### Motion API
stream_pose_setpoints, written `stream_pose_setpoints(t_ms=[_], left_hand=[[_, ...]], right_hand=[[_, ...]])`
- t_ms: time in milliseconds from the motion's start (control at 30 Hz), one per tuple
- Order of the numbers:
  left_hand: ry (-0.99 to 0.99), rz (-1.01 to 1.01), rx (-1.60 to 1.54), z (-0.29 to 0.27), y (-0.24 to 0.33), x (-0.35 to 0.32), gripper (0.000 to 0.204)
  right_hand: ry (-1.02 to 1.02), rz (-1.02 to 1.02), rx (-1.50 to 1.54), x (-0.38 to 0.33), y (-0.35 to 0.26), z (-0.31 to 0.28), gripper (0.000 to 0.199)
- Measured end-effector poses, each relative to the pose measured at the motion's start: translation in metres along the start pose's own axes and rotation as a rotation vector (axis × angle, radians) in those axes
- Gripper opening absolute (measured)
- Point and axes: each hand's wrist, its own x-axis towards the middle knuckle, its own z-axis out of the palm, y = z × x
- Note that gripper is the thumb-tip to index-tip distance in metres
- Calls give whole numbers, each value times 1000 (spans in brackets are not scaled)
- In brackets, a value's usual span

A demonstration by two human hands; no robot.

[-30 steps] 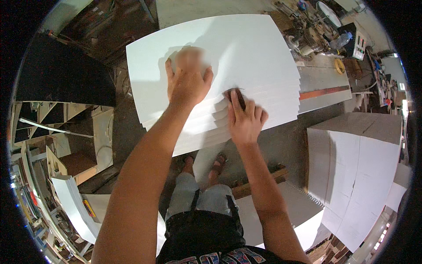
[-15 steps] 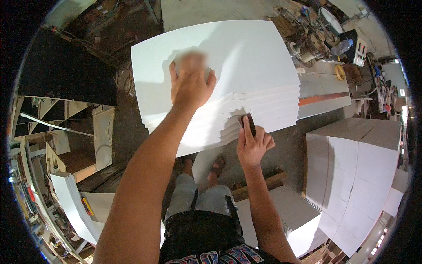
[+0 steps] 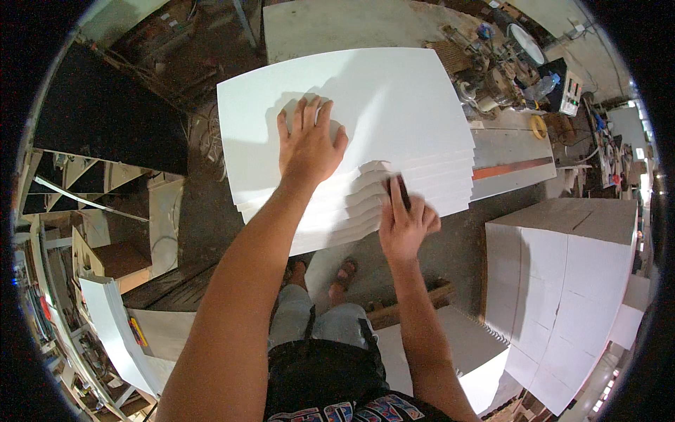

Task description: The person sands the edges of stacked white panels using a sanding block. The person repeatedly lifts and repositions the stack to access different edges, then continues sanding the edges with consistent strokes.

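Below left hand (image 3: 307,144) and right hand (image 3: 406,225), on the black shirt (image 3: 323,380), we note large multicoloured block lettering (image 3: 342,412), pale-edged, cut off by the view's lower edge. Far up-right of the right hand, a pale-faced black box (image 3: 571,96): marks too small for us to read.

The person had two hands in the frame, one left hand (image 3: 308,144) and one right hand (image 3: 406,228), with one dark block (image 3: 401,193) at the right hand's fingers, and at least five white sheets (image 3: 380,84) overlapped at the centre, layered too closely for a full count. Toward the upper right there were one yellow ring (image 3: 538,126), one round white dish (image 3: 526,43) and one orange strip (image 3: 513,168), beside machine parts (image 3: 496,84) too jumbled to number. Three pale stacks (image 3: 562,274) showed, at the right, lower right and lower left, plus two feet (image 3: 343,274) below centre.
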Motion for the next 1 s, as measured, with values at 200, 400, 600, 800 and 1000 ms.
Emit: stream_pose_setpoints(t_ms=[200,400,600,800,1000], left_hand=[[-23,-4,13,-1,1,1,70],[-19,-10,1,-1,1,-1,70],[6,-6,18,1,1,-1,69],[17,18,21,2,-3,-1,62],[57,19,-29,1,-3,-2,59]], right_hand=[[-1,-38,-50,48,-10,28,45],[-142,-13,-192,-132,23,3,46],[-90,45,40,-150,10,-13,47],[-15,82,158,43,-44,21,49],[-110,58,47,-6,-45,25,47]])
